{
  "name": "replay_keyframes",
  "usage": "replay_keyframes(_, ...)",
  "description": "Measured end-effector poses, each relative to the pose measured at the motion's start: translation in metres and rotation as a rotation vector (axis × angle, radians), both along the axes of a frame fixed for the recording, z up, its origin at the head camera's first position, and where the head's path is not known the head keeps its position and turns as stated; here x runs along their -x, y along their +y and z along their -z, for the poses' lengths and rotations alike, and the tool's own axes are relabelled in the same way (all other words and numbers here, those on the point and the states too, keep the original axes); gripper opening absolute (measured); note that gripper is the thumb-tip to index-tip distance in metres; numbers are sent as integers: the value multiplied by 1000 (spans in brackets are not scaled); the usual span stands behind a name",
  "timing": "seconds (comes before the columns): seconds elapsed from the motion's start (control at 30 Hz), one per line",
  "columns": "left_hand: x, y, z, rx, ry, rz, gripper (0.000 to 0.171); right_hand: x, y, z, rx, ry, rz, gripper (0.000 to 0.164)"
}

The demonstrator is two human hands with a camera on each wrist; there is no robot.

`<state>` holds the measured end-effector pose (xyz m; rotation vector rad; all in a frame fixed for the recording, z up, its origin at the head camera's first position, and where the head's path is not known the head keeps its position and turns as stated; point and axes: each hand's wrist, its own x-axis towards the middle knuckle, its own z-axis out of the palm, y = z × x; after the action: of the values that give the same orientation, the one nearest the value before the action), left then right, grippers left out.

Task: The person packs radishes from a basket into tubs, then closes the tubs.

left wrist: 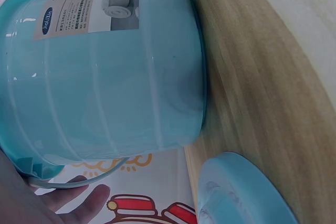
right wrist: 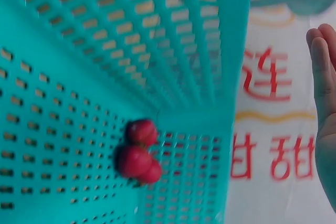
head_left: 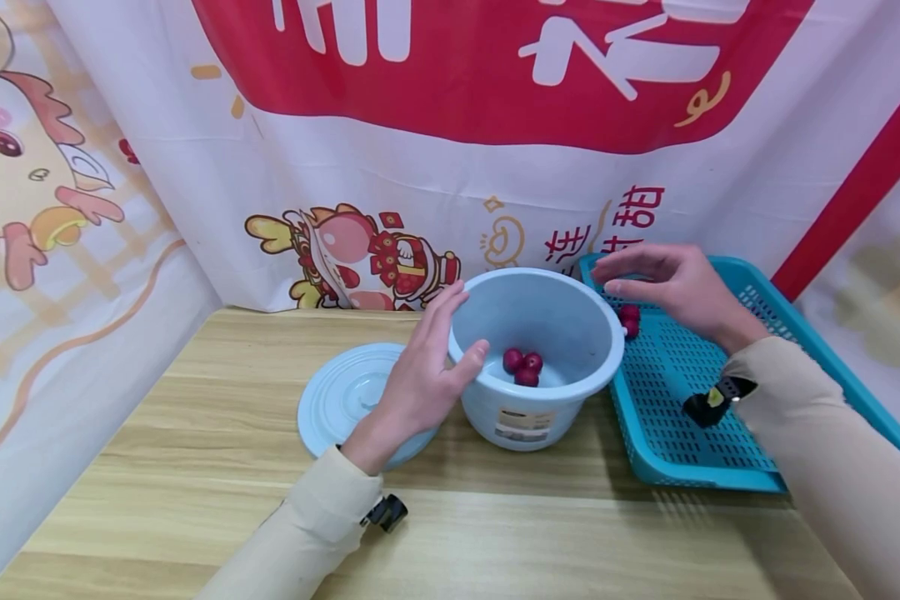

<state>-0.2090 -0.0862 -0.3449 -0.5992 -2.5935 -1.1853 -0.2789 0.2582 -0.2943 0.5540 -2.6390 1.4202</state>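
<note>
A light blue bucket (head_left: 487, 408) stands upright, with three dark red round fruits (head_left: 527, 377) on its floor. At its left rim is my left hand (head_left: 423, 375), the thumb over the edge and the extended fingers along the outside. In the left wrist view those fingers show beside the bucket's thin handle (left wrist: 86, 182). My right hand (head_left: 678, 287) hovers over the far left part of a teal basket (head_left: 708, 477), its fingers extended and nothing in them. Below its fingertips, more red fruits (right wrist: 135, 161) lie clustered in the basket's corner.
The bucket's round blue lid (head_left: 337, 387) lies on the wooden table (head_left: 195, 442), partly under my left hand and forearm. Behind the table hangs a printed cloth (head_left: 390, 158), close to the bucket and basket. The basket's wall runs right beside the bucket.
</note>
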Motion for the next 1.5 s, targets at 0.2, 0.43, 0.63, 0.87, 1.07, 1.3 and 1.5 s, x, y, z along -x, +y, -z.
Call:
replay_keyframes(0.2, -1, 0, 0, 0, -7, 0, 79, 14, 26, 5, -7, -47, 95, 56)
replay_keyframes(0.43, -1, -1, -1, -4, -8, 5, 78, 25, 47, 8, -10, -74, 149, 60)
replay_keyframes(0.63, -1, -1, -1, -4, -10, 3, 78, 31, 58, 14, 27, -79, 175, 59)
replay_keyframes(0.87, -1, -1, -1, -8, -3, 8, 78, 37, 67, 25, 67, -128, 178, 60)
replay_keyframes(1.07, -1, -1, -1, -7, -4, 7, 79, 39, 69, 34, -8, -200, 191, 68)
replay_keyframes(1.3, 0, -2, 0, -5, 1, 9, 79, 41, 67, 40, -96, -317, 163, 79)
replay_keyframes(1.5, 0, -1, -1, -4, -6, 8, 79, 47, 70, 48, -130, -377, 135, 68)
